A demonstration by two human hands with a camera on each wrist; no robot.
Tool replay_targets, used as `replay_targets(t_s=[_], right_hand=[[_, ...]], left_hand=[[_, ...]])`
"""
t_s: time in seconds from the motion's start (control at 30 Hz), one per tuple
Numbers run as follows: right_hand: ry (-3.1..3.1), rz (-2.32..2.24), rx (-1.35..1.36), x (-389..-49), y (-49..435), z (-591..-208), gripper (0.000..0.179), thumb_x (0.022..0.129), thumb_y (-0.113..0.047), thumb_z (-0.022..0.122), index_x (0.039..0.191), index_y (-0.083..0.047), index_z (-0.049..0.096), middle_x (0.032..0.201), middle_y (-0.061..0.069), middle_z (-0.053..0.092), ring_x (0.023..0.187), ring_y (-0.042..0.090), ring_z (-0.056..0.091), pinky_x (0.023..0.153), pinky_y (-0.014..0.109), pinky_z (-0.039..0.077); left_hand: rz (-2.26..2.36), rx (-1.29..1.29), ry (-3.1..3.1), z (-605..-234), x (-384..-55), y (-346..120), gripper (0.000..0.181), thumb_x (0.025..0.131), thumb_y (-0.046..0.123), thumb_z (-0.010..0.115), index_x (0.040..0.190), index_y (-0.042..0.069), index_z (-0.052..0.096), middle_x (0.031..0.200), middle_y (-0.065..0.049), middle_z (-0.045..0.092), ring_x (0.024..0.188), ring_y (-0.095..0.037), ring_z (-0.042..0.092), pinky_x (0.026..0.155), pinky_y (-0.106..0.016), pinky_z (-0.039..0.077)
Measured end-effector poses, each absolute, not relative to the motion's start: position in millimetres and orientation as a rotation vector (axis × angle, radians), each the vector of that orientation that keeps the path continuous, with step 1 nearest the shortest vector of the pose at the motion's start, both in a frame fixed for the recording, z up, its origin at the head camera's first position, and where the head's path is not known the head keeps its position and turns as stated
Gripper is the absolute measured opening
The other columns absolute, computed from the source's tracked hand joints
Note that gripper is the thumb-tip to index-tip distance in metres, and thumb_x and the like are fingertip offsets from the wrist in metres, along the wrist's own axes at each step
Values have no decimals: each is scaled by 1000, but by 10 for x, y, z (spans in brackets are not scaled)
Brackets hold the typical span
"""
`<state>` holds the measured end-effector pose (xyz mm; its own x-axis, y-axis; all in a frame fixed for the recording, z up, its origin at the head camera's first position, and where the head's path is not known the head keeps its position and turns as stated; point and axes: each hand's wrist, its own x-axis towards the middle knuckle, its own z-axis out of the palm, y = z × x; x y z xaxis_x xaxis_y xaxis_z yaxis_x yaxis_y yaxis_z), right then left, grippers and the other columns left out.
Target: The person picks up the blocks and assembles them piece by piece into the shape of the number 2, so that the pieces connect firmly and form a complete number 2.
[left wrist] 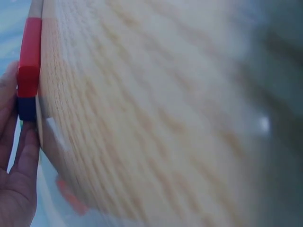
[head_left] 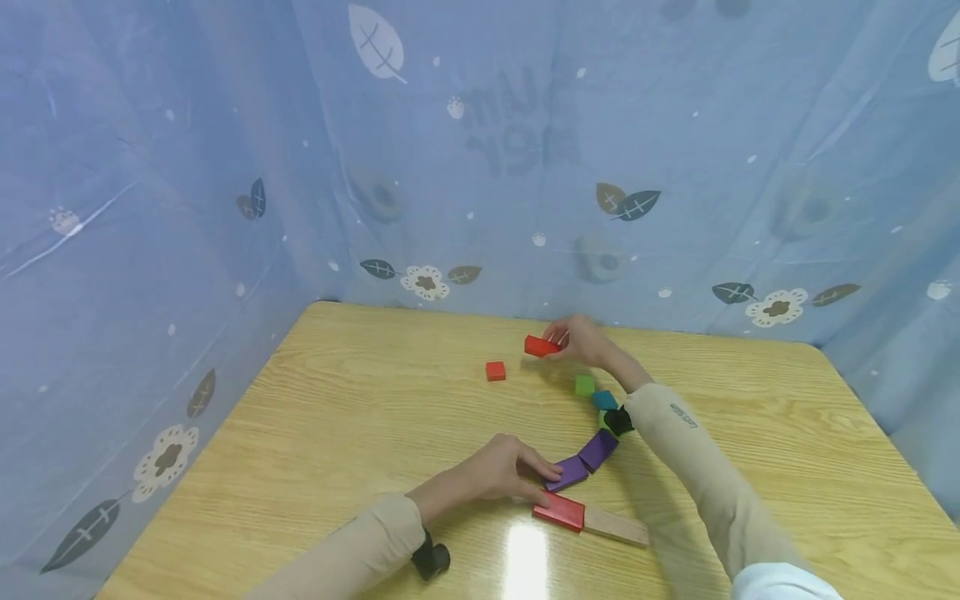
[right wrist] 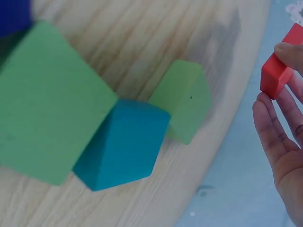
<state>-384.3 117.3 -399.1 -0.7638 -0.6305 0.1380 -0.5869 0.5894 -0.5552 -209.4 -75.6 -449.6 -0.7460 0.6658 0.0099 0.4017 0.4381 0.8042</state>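
Note:
In the head view, my right hand pinches a red block just above the far part of the table. The right wrist view shows that red block between thumb and fingers. My left hand lies low at the near side, its fingers touching a purple block and its thumb at a red block. A plain wooden block adjoins this red one. From the purple blocks, a curved row leads away through another purple block, a teal block and a green block.
A lone small red block lies left of the right hand. Another green block in the row is partly hidden by the black wrist camera in the head view. Blue patterned curtain encloses the wooden table.

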Motion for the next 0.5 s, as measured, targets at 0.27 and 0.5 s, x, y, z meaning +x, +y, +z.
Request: replay_targets(t_s=[0.27,0.5], right_hand=[[2723,-881,-1153,-3734,1259,-4034,24,75,-5,80,95,1,69,82,9,69,72,20,64,65,32,54],[2705,-868,-1210,-3633,1337,-4086,25,74,-6,81,94,1,68,79,9,69,69,18,63,61,29,53]], left_hand=[[1189,908,2394,-4485,-2093,-746,31,75,19,83,104,13,75,109,10,69,104,1,59,92,-15,42],[1199,898,2391,-4480,-2090,-737,31,74,19,83,103,12,75,110,9,69,104,0,59,93,-16,43]])
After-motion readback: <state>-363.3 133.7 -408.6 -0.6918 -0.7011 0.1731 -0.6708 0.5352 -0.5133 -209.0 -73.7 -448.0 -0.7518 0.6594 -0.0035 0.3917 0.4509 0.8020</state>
